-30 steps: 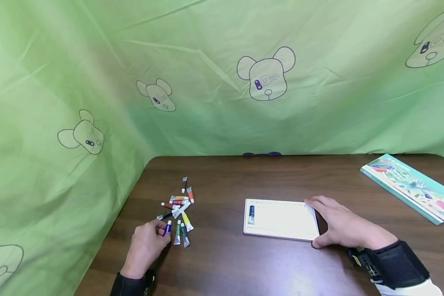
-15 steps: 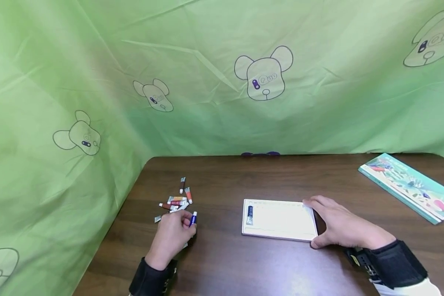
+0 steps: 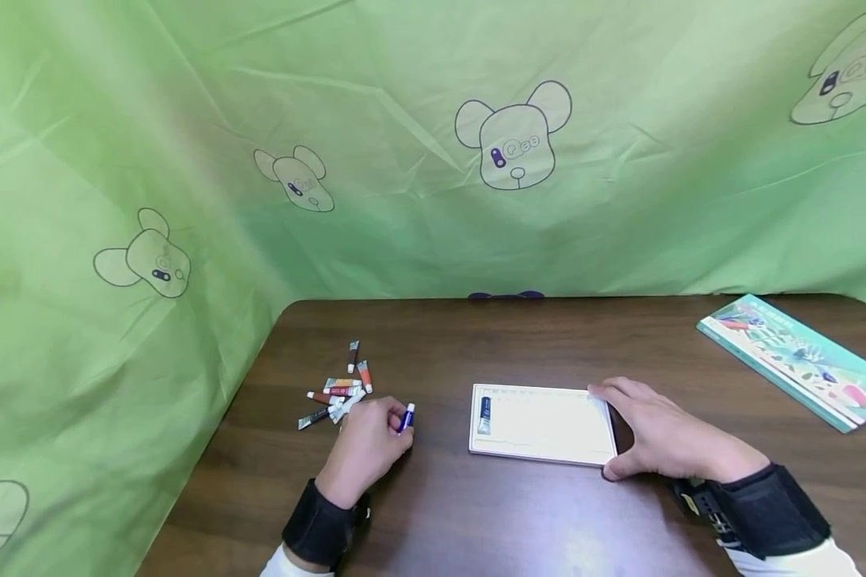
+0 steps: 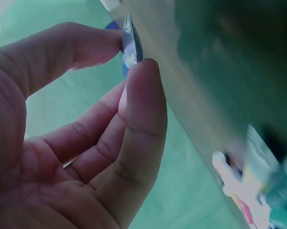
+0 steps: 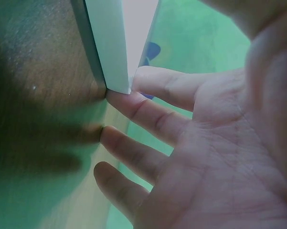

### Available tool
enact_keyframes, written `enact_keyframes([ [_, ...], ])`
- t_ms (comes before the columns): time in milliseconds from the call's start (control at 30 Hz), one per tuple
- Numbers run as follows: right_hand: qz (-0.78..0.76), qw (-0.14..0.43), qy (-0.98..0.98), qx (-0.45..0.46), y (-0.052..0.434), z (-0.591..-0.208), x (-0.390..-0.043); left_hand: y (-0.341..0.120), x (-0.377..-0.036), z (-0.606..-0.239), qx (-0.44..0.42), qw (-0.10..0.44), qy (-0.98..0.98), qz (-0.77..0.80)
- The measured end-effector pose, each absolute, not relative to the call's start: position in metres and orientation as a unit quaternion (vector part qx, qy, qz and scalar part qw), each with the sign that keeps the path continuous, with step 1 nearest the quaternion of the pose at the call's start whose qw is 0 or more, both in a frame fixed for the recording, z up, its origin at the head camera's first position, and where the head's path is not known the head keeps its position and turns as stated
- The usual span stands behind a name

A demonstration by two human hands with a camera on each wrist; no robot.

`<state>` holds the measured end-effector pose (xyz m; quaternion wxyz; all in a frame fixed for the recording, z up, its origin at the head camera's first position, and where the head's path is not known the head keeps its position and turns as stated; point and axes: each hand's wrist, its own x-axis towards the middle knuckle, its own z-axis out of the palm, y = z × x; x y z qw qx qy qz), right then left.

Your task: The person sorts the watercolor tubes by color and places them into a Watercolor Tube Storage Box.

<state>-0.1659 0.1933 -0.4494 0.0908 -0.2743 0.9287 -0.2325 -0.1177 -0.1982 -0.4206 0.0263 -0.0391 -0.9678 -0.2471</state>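
My left hand point(image 3: 368, 441) pinches a small paint tube with a blue body and white cap point(image 3: 407, 417) between thumb and fingers, just right of the pile. In the left wrist view, its flat silvery end point(image 4: 132, 47) shows between the fingertips. My right hand point(image 3: 667, 439) holds the right end of a shallow white tray point(image 3: 548, 425), thumb at the near corner and fingers at the far one. The right wrist view shows fingertips against the tray's white corner point(image 5: 115, 57), the other fingers spread. A dark blue paint tube point(image 3: 484, 415) lies in the tray's left end.
Several paint tubes of different colours, among them a black tube point(image 3: 313, 418) and an orange-red tube point(image 3: 364, 376), lie loosely at the table's left. A turquoise illustrated box point(image 3: 801, 361) lies at the back right. A green patterned curtain point(image 3: 404, 160) hangs behind the brown table point(image 3: 433, 344).
My left hand has moved right with the blue paint tube, from the pile's left side past the near tubes towards the tray. My right hand stays on the tray's right end.
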Motion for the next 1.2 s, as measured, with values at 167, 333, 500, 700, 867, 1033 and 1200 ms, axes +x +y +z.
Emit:
enact_keyframes([
  [167, -0.232, 0.085, 0.93, -0.273, 0.195, -0.449, -0.166, -0.178, -0.129, -0.417, -0.063, 0.022, -0.966, -0.25],
  [333, -0.231, 0.087, 0.93, -0.274, 0.195, -0.45, -0.166, -0.16, -0.136, -0.416, -0.065, 0.011, -0.966, -0.249],
  [500, -0.229, 0.083, 0.93, -0.275, 0.194, -0.451, -0.167, -0.144, -0.141, -0.416, -0.068, -0.007, -0.964, -0.256],
  [700, -0.226, 0.081, 0.929, -0.28, 0.193, -0.45, -0.167, -0.126, -0.146, -0.417, -0.078, -0.024, -0.963, -0.256],
  [867, -0.226, 0.087, 0.93, -0.278, 0.193, -0.45, -0.167, -0.114, -0.149, -0.42, -0.091, -0.026, -0.96, -0.263],
  [1033, -0.227, 0.086, 0.93, -0.276, 0.193, -0.449, -0.166, -0.102, -0.154, -0.422, -0.102, -0.013, -0.966, -0.239],
  [1200, -0.229, 0.095, 0.93, -0.272, 0.193, -0.448, -0.166, -0.091, -0.155, -0.425, -0.098, -0.008, -0.973, -0.21],
])
